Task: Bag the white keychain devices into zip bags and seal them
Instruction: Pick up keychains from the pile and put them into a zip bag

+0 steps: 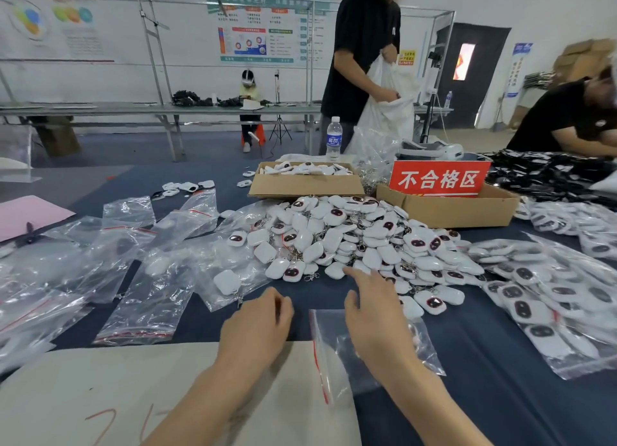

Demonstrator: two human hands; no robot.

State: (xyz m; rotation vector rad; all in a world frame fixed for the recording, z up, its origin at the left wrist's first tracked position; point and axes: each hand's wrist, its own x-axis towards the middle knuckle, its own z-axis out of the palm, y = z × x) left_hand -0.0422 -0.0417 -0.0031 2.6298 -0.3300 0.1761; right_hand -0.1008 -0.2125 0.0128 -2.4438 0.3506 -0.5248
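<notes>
Right hand [374,312], fingers straight and released, points its forefinger just beside the keychain pile's [350,238] near edge, above a zip bag [329,342]; left hand [257,325] loosely curled, holding nothing.

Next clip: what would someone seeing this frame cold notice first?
A big heap of white keychain devices fills the middle of the view, with a red sign standing in a cardboard box just behind it to the right. In front, the right hand reaches toward the heap's near edge over a zip bag; crumpled clear bags sprawl to the left.
</notes>
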